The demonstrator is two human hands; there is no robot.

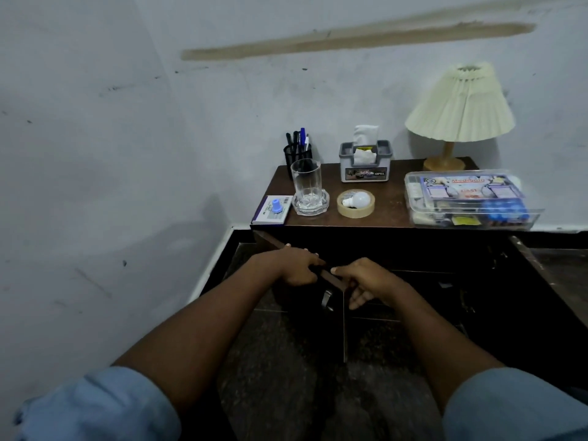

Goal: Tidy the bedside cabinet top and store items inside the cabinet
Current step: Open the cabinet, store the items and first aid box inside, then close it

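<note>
Left to right: your left hand (297,265) has its fingers curled over the top edge of the open cabinet door (331,300), and your right hand (366,280) pinches the same edge near its corner. Everything's still up on the cabinet top (391,205). Careful, yank that door and the shake could tip the glass (307,186) or roll the bulb (361,198) off its tape roll (355,209).

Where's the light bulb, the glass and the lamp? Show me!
Bulb (361,198), head view: on its round white dome, inside the tape roll.
Glass (306,183), head view: on its clear side wall.
Lamp (461,106), head view: on the pleated cream shade.
</note>
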